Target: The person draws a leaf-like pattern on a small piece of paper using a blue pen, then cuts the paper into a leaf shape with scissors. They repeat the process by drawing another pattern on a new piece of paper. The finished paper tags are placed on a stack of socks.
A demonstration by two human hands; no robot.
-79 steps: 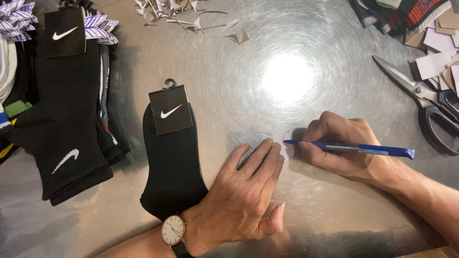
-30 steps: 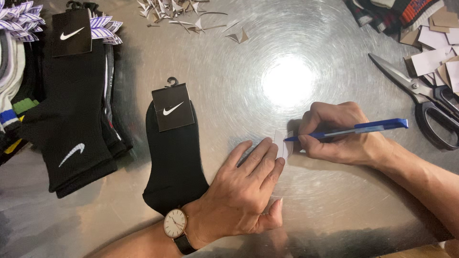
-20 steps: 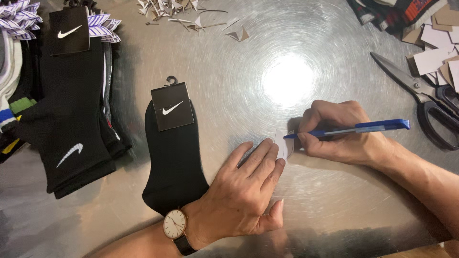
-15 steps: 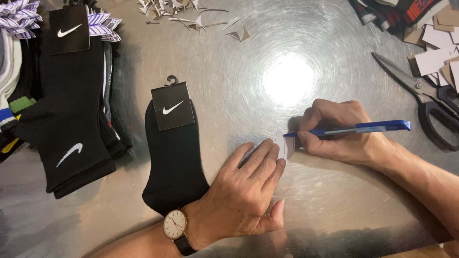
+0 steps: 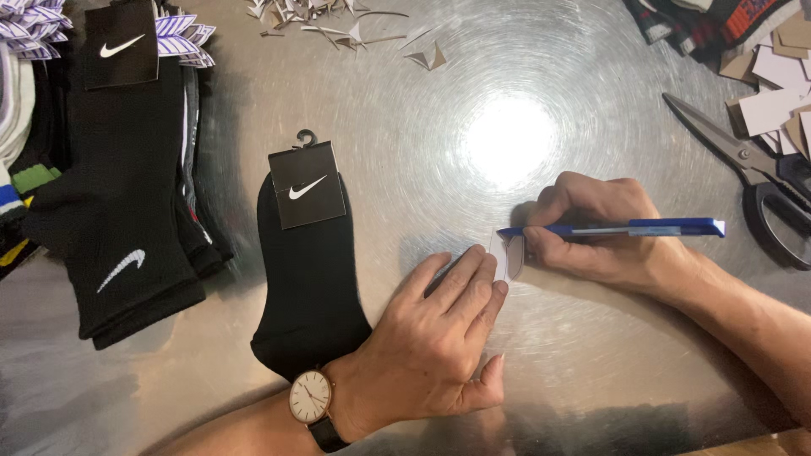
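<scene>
While the left hand (image 5: 431, 346) is pressing flat, fingers together, pinning a small white tag (image 5: 508, 256) just right of the black sock (image 5: 308, 287), the right hand (image 5: 604, 232) is pinching a blue pen (image 5: 625, 228), tip touching the tag. Can't tell any marks yet, so the writing looks barely started. Scissors (image 5: 743, 173) are lying well right of the sock.
</scene>
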